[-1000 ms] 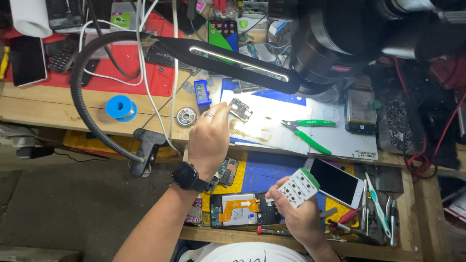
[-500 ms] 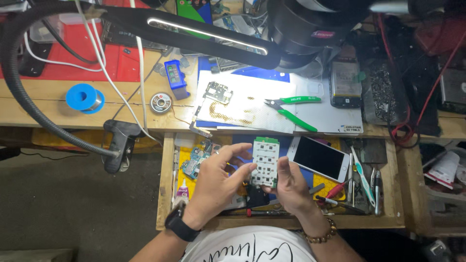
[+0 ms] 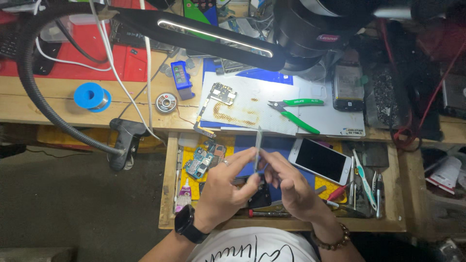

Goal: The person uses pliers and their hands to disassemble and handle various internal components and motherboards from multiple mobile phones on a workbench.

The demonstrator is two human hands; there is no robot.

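Both my hands are over the open wooden drawer. My left hand, with a black watch on the wrist, and my right hand, with a bead bracelet, pinch a thin flat card between their fingertips. The card stands upright and shows only its edge. Under the hands lie a dark phone part and a red-handled screwdriver, partly hidden. A small circuit board rests on the white mat on the bench above the drawer.
Green-handled cutters lie on the mat. In the drawer are a white phone, circuit boards, a glue tube and a toothbrush. A lamp arm, blue solder spool and black microscope crowd the bench.
My left hand came back from the circuit board on the mat and joined the right on the card. The card has turned from face-up to edge-on.
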